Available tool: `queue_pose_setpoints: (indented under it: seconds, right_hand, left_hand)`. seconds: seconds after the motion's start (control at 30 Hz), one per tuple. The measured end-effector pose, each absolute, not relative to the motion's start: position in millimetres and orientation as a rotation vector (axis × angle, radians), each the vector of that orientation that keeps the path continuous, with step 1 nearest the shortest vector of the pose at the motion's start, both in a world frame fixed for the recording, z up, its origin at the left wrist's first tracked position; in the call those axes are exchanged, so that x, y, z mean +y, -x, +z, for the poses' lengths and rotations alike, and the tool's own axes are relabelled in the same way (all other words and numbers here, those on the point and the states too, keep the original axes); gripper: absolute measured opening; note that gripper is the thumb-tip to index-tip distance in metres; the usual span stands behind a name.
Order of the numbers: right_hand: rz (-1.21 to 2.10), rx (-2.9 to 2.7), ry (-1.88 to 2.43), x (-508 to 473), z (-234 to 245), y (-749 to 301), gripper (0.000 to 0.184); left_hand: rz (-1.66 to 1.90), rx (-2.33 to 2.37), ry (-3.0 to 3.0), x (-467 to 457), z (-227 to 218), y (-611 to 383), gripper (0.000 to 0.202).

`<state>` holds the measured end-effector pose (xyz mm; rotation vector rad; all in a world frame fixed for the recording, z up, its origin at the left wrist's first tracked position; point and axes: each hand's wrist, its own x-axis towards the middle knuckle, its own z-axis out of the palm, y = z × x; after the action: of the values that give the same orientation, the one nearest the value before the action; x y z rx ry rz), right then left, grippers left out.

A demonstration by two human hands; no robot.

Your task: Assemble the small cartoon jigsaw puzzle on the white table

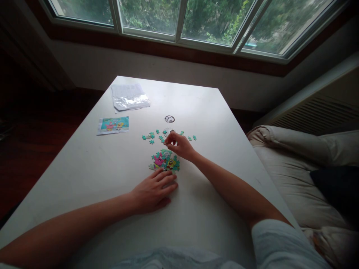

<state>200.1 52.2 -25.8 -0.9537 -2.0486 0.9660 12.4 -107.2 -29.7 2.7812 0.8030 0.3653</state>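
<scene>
Puzzle (pixel 165 160), half-built and cartoon-bright, lies mid-table (pixel 84 168) — left hand (pixel 153 192) flat and spread, fingertips touching its near edge, right hand (pixel 181 145) just beyond, fingers pinched narrow among loose teal pieces (pixel 152 136) — print on the far-left bagged sheet (pixel 129 96) too small to read.

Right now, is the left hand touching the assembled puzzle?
Cannot tell. Head view: the left hand reaches the assembled puzzle at its near edge; neither contact nor gap shows plainly.
</scene>
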Motion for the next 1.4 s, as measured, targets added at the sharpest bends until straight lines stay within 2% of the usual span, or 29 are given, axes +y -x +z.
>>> queue_pose_setpoints:
  seconds: [0.13, 0.23, 0.3, 0.47, 0.77, 0.87, 1.07, 1.17, 1.3, 1.4]
  right_hand:
    - [1.139, -2.033, 0.860, 36, -22, -192, 0.007]
    - [1.241, -2.015, 0.756, 28, -19, -188, 0.009]
    - [1.302, -1.974, 0.732, 26, -20, -187, 0.012]
    - [1.370, -1.946, 0.759, 22, -22, -188, 0.014]
    - [1.394, -2.000, 0.746, 11, -30, -181, 0.011]
    - [1.274, -2.040, 0.828, 11, -29, -181, 0.008]
    - [0.817, -2.138, 1.050, 21, -29, -188, 0.001]
    - [0.695, -2.233, 1.038, 23, -33, -191, 0.004]
    - [0.568, -2.426, 0.958, 22, -40, -189, 0.019]
    - [0.503, -2.512, 0.937, 21, -41, -187, 0.018]
  left_hand:
    - [0.428, 0.761, -2.774, -105, -29, -14, 0.041]
    - [0.520, 0.854, -2.754, -101, -23, -8, 0.024]
    - [0.612, 1.078, -2.683, -94, -17, 0, 0.016]
    - [0.833, 1.604, -2.336, -63, -9, 26, 0.019]
    - [0.853, 1.574, -2.250, -57, -16, 24, 0.012]
    - [0.814, 1.660, -2.269, -54, -16, 28, 0.015]
    - [0.730, 1.720, -2.237, -45, -25, 36, 0.014]
    - [0.681, 1.713, -2.265, -44, -30, 36, 0.015]
    - [0.653, 1.729, -2.279, -44, -34, 35, 0.015]
    - [0.653, 1.718, -2.301, -44, -35, 35, 0.016]
